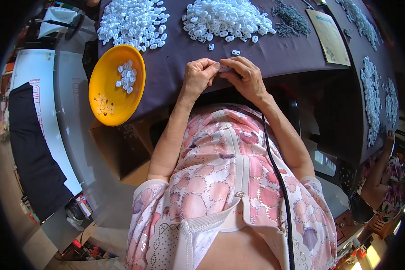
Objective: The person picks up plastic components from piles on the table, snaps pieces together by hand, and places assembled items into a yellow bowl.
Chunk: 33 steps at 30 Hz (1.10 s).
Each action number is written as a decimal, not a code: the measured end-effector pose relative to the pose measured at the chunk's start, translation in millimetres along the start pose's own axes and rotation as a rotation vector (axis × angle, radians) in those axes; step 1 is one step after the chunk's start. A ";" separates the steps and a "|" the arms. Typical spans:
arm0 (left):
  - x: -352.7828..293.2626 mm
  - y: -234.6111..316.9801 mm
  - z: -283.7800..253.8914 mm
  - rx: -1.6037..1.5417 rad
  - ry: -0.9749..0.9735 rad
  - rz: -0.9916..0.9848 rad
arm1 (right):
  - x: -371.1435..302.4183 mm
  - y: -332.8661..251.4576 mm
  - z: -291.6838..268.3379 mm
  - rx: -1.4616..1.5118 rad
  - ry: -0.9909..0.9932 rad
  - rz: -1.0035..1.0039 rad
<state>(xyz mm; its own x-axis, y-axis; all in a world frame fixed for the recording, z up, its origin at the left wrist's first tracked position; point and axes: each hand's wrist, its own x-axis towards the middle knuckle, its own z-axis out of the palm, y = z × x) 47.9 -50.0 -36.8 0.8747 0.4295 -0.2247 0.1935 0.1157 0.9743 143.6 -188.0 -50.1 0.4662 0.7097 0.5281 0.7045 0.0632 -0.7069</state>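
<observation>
Just over the near edge of the table, my left hand (198, 77) and my right hand (246, 80) meet, both with pinched fingers. Between the fingertips is a small white plastic piece (224, 68), mostly hidden by them; its details cannot be made out. A similar white oval piece with two holes (236, 52) lies on the cloth right beyond my hands. Further back is a heap of such white pieces (227, 20), and another white heap (130, 22) lies to its left. Small grey parts (291, 19) are piled at the back right.
A yellow oval dish (99, 85) with several white pieces overhangs the table's left edge, above a cardboard box (121, 155). A brown envelope (329, 38) lies right on the dark tablecloth (166, 58). At far right, another person's arm (380, 166) is near more white pieces (371, 101).
</observation>
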 end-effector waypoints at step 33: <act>-5.8 -11.0 7.9 0.132 0.077 0.169 | 2.2 -5.8 5.4 0.578 0.089 0.664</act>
<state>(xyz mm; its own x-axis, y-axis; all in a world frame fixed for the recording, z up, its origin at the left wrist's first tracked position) 44.2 -60.9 -46.1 0.8643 0.5001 -0.0536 0.1075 -0.0795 0.9910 137.7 -182.9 -47.3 0.7396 0.6705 -0.0580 -0.0954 0.0191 -0.9953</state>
